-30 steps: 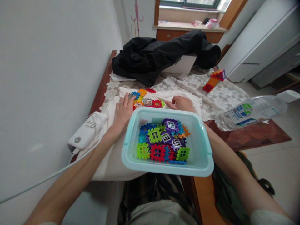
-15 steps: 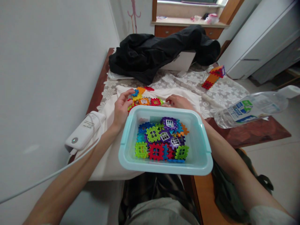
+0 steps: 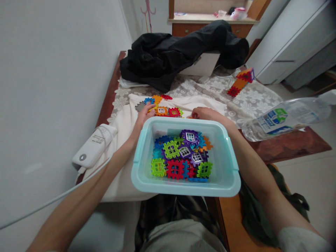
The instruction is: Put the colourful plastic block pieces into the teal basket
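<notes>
Beyond the bin, my left hand (image 3: 145,116) reaches over a cluster of plastic building pieces, its fingers stretched out and apart at a yellow piece (image 3: 152,107). Around it lie a grey piece (image 3: 140,106), a blue piece (image 3: 149,100), an orange window piece (image 3: 161,111) and a red window piece (image 3: 174,112). My right hand (image 3: 204,113) is on the white cloth behind the bin, fingers curled inward. A bit of orange shows under its fingertips, but the bin's rim partly hides what they hold. The light-blue bin (image 3: 228,164) holds many interlocking pieces in several colours.
A white power bank (image 3: 96,145) with a cable lies left, along the wall. A clear plastic bottle (image 3: 286,117) stands right. Farther back are an orange-and-red built shape (image 3: 240,83), a black garment (image 3: 157,59) and a white box (image 3: 202,64).
My left hand has shifted right and down, uncovering the grey and blue pieces. My right hand has moved slightly right, its fingers more curled. The view has tilted a little.
</notes>
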`<act>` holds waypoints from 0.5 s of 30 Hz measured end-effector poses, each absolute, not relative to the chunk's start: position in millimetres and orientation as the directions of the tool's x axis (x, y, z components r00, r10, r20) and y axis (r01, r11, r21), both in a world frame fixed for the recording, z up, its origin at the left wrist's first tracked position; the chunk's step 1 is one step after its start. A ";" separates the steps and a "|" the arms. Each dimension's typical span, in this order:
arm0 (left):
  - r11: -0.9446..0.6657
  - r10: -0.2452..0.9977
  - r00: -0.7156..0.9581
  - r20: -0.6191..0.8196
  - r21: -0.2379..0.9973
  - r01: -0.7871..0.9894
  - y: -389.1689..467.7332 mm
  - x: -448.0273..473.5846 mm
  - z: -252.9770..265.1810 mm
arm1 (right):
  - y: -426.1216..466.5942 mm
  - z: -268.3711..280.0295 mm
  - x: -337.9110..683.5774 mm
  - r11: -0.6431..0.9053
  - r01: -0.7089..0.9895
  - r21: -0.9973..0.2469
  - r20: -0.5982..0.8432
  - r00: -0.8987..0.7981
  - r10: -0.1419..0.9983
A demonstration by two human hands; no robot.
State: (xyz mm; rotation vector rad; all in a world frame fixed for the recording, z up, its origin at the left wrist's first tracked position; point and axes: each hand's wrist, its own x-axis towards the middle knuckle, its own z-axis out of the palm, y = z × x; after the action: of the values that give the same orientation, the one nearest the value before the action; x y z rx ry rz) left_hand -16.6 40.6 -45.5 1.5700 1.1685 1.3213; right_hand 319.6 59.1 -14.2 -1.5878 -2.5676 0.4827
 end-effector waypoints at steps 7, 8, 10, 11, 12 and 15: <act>-0.260 0.966 0.016 0.259 0.961 0.095 39.3 -12.6 -34.6 | 61.1 -14.1 319.3 0.358 0.755 -0.549 -0.015 -0.437 0.899; -0.277 0.961 0.007 0.278 0.953 0.120 39.7 -13.5 -34.7 | 62.4 -13.3 319.4 0.358 0.724 -0.590 0.001 -0.442 0.897; -0.300 0.952 -0.004 0.305 0.939 0.171 40.6 -15.3 -35.6 | 64.7 -11.0 319.8 0.363 0.647 -0.670 0.034 -0.462 0.886; -0.301 0.952 -0.002 0.307 0.936 0.180 41.2 -15.9 -36.3 | 65.4 -9.8 320.0 0.363 0.608 -0.706 0.040 -0.477 0.878; -0.296 0.954 0.004 0.299 0.940 0.171 41.9 -16.3 -37.1 | 65.8 -8.8 320.3 0.364 0.572 -0.735 0.041 -0.499 0.866; -0.263 0.965 0.042 0.260 0.961 0.089 43.5 -16.2 -38.9 | 66.2 -7.8 320.7 0.386 0.487 -0.783 0.045 -0.576 0.816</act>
State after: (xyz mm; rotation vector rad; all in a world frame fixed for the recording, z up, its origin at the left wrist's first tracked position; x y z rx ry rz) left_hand -16.2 43.5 -38.9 1.4884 1.1188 1.3325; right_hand 320.7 66.2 -7.8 -1.1227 -2.2245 1.0443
